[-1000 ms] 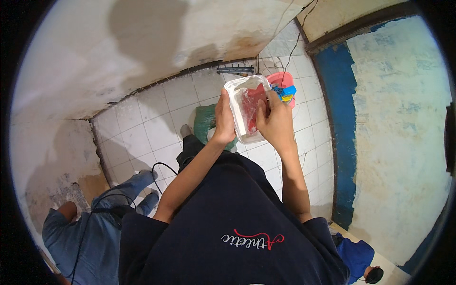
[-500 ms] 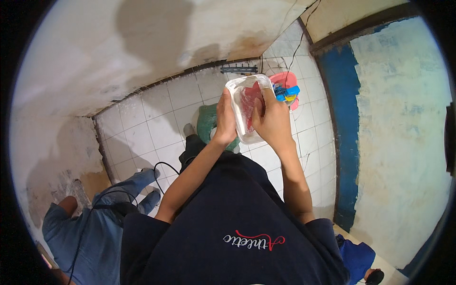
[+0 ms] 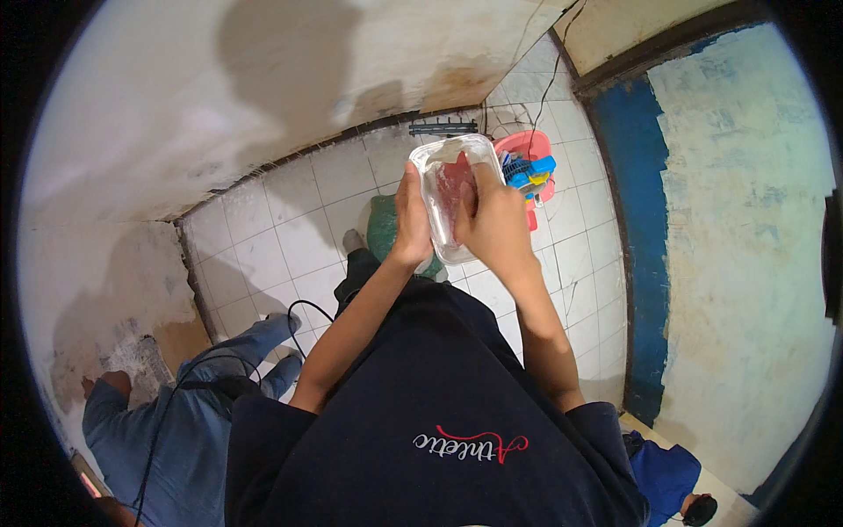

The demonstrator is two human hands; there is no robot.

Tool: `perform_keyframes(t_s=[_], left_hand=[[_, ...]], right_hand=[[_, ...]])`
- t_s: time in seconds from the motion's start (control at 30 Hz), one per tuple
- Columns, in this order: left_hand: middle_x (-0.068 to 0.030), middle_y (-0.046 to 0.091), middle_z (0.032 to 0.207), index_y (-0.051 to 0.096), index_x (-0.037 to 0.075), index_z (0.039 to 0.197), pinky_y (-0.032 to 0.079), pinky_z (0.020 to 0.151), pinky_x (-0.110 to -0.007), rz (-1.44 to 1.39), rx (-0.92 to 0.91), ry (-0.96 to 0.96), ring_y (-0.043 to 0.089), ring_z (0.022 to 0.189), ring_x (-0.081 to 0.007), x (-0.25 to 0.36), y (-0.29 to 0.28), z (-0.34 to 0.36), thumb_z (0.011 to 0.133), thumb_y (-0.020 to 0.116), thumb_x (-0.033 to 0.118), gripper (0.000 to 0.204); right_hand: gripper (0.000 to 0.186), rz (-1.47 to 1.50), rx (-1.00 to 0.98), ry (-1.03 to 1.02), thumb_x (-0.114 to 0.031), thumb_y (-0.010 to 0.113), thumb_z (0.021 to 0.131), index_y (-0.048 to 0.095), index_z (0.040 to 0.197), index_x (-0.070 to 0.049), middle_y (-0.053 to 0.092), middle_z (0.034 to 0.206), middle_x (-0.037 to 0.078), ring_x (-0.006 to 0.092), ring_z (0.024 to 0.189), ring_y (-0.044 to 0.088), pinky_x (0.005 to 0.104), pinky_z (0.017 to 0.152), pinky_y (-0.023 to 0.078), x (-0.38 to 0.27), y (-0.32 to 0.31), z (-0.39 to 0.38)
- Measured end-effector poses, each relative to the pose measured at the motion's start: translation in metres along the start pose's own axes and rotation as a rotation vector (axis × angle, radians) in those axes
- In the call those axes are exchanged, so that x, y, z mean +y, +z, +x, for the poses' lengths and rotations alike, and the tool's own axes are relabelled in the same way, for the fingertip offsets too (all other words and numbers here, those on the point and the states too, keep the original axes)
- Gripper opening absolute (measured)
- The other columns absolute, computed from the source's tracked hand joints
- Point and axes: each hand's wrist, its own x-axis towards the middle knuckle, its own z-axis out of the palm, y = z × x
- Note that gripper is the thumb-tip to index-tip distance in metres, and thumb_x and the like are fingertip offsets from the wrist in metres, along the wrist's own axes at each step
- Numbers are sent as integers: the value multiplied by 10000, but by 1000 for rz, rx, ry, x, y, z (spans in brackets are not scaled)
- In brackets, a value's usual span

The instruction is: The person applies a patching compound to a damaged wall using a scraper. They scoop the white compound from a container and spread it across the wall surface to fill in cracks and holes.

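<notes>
A white rectangular plastic tub point(image 3: 430, 156) is held up in front of my body, its open side facing up. My left hand point(image 3: 411, 220) grips it by its left wall, fingers wrapped along the side. Inside lies a flat, dark red piece point(image 3: 452, 184) smeared with white powder or paste; its exact kind is unclear. My right hand point(image 3: 499, 220) reaches in over the right rim and pinches the red piece, hiding part of it and the tub's right side.
Below the tub is a green rounded object point(image 3: 381, 227) on the tiled floor point(image 3: 307, 211). A pink basin point(image 3: 537, 142) holds blue and yellow items. A dark rack-like strip point(image 3: 443, 128) lies by the wall. Co-workers stand at lower left point(image 3: 176, 448) and lower right point(image 3: 665, 474).
The tub and both my hands have shifted slightly left. My right hand and the red piece have tilted a little inside it. The lower-left co-worker's hand has moved left along the wall.
</notes>
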Motion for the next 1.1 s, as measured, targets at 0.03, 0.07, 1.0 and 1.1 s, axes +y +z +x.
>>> perform_keyframes(t_s=[0.03, 0.07, 1.0, 1.1], left_hand=[[-122, 582, 1276, 505, -1, 1323, 458, 1022, -361, -27, 8, 15, 577, 1161, -205, -1, -1, 1, 1048, 270, 525, 638], [-115, 592, 1248, 513, -1, 1303, 473, 991, -351, -53, 16, 30, 585, 1122, -191, -4, -2, 2, 1052, 295, 507, 608], [-118, 591, 1231, 519, -14, 1306, 476, 963, -319, -22, 116, 65, 578, 1099, -174, -7, -3, 3, 1063, 343, 441, 544], [-120, 596, 1224, 524, -12, 1293, 481, 954, -313, 29, 98, 67, 579, 1100, -167, -1, -1, 1, 1064, 345, 435, 534]], right_hand=[[148, 29, 15, -8, -4, 574, 847, 570, 988, 41, 601, 662, 254, 423, 614, 628, 451, 540, 479, 1, -2, 3], [170, 28, -8, 36, -5, 576, 839, 571, 1001, 48, 601, 665, 258, 431, 622, 628, 463, 545, 479, -1, -9, 3], [440, -35, -95, 47, -19, 608, 777, 540, 1207, 35, 635, 742, 268, 441, 684, 648, 512, 605, 514, -1, -16, -1], [362, -35, -49, -8, -25, 603, 805, 547, 1157, 37, 622, 703, 249, 431, 637, 632, 483, 564, 496, 6, -6, -1]])
